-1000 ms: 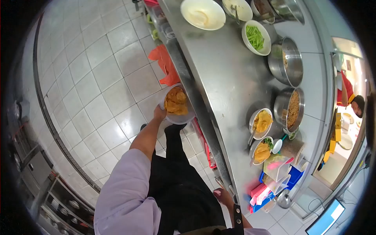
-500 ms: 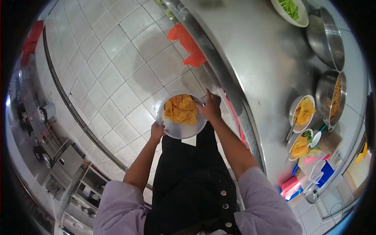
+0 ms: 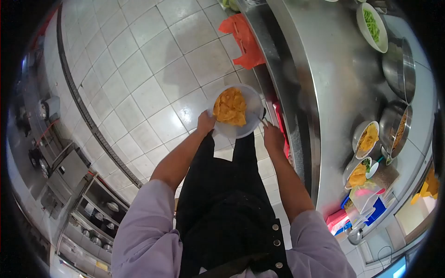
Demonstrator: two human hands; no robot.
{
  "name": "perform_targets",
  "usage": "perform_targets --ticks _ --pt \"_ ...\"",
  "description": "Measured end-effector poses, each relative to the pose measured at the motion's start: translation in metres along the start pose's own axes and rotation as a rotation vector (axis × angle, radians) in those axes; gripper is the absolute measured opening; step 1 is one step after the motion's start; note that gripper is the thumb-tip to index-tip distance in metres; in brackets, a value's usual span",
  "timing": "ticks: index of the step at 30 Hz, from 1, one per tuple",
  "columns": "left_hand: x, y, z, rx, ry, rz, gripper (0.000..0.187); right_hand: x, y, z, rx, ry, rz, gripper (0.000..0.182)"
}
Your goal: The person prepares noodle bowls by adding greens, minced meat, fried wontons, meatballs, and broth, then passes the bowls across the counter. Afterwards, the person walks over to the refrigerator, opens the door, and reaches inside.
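Note:
A round, pale bowl [image 3: 253, 104] is held out in front of my black apron, above the tiled floor. Crinkled orange-yellow sheets of food [image 3: 230, 107] lie in its left half. My left hand [image 3: 206, 123] is closed on the bowl's left rim. At the lower right rim is my right hand [image 3: 274, 137], its fingers drawn together. A thin, light strip, perhaps a utensil handle, shows at those fingertips; I cannot make it out clearly.
To the right runs a steel counter [image 3: 340, 88]. On it stand a bowl of cut greens [image 3: 372, 28], metal bowls [image 3: 399, 69] and two smaller bowls with yellow food [image 3: 367, 140]. A red plastic bag [image 3: 245, 41] hangs at the counter's edge. Shelving [image 3: 99, 211] stands at lower left.
The bowl has shifted up and to the right in view, both hands moving with it. My right hand's fingers, outstretched before, are now drawn in at the rim. The counter also appears shifted.

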State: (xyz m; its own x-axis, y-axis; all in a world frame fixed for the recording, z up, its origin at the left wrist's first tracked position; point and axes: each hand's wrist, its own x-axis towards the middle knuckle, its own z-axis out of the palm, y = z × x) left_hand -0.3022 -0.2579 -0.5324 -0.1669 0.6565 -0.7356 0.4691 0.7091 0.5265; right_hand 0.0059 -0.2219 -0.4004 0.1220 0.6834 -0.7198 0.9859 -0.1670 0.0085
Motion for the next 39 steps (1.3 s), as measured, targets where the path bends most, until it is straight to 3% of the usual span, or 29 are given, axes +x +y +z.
perform_targets --ticks 2,4,7,9,11,13,15,17,19,20,21,23,24,26,27,28,30,31,32,34,35,37,39 --pt "0.034 0.014 0.028 -0.009 0.004 -0.049 0.046 -0.033 0.021 0.001 0.002 0.04 -0.036 0.038" --pt "0.069 0.036 0.05 0.035 -0.02 -0.041 0.046 -0.065 0.047 0.013 0.039 -0.064 0.032 0.042" --pt "0.091 0.074 0.077 0.085 -0.017 0.032 0.051 -0.128 0.073 0.015 0.29 -0.012 0.039 0.036" --pt "0.127 0.08 0.102 0.156 -0.043 0.04 0.058 -0.157 0.087 0.019 0.456 -0.15 0.105 0.037" --pt "0.221 0.01 0.177 0.001 -0.014 0.112 0.053 -0.185 0.093 0.011 0.618 -0.136 0.122 0.037" --pt "0.172 0.099 0.164 -0.449 -0.172 -0.089 0.042 -0.2 0.096 -0.002 0.671 -0.164 0.16 0.04" --pt "0.197 0.095 0.188 -0.399 -0.231 -0.07 0.036 -0.215 0.106 0.0 0.816 -0.112 0.098 0.043" --pt "0.203 0.104 0.202 -0.702 -0.586 0.176 0.046 -0.223 0.115 -0.015 0.847 -0.061 0.043 0.046" --pt "0.195 0.125 0.219 -1.176 -0.678 -0.024 0.055 -0.236 0.12 -0.048 0.871 -0.047 -0.01 0.049" --pt "0.188 0.129 0.227 -0.96 -0.598 0.269 0.064 -0.239 0.124 -0.072 0.893 -0.172 0.023 0.05" --pt "0.196 0.114 0.238 -0.937 -0.618 0.267 0.064 -0.244 0.128 -0.086 0.918 -0.302 0.053 0.051" --pt "0.213 0.075 0.244 -0.97 -0.793 0.141 0.062 -0.26 0.141 -0.079 1.061 -0.289 0.032 0.048" --pt "0.192 0.076 0.231 -0.557 -0.511 0.187 0.064 -0.269 0.144 -0.082 1.172 -0.281 -0.017 0.045" --pt "0.161 0.059 0.199 -0.104 -0.298 0.136 0.071 -0.283 0.146 -0.113 1.326 -0.258 -0.104 0.043" --pt "0.139 0.06 0.181 0.111 -0.215 0.081 0.077 -0.292 0.149 -0.132 1.448 -0.246 -0.175 0.041" --pt "0.108 0.062 0.152 0.261 -0.329 0.055 0.078 -0.299 0.152 -0.152 1.459 -0.231 -0.219 0.041" --pt "0.052 0.077 0.087 1.557 -0.763 0.994 0.048 -0.31 0.155 -0.191 1.42 -0.209 -0.337 0.04" --pt "-0.013 0.104 0.055 0.809 -0.563 0.391 0.032 -0.314 0.156 -0.208 1.426 -0.208 -0.38 0.04" --pt "-0.042 0.117 0.036 0.811 -0.522 0.386 0.032 -0.313 0.158 -0.226 1.467 -0.167 -0.445 0.04" --pt "-0.08 0.14 -0.003 0.718 -0.533 0.237 0.051 -0.302 0.158 -0.267 1.473 -0.137 -0.583 0.041" --pt "-0.103 0.167 -0.024 0.611 -0.637 0.14 0.052 -0.294 0.158 -0.289 1.491 -0.097 -0.599 0.042" --pt "-0.129 0.192 -0.044 0.345 -0.493 0.095 0.051 -0.277 0.157 -0.336 1.53 -0.022 -0.61 0.045" --pt "-0.144 0.228 -0.064 0.287 -0.476 0.07 0.05 -0.253 0.152 -0.394 1.436 0.244 -0.655 0.048"
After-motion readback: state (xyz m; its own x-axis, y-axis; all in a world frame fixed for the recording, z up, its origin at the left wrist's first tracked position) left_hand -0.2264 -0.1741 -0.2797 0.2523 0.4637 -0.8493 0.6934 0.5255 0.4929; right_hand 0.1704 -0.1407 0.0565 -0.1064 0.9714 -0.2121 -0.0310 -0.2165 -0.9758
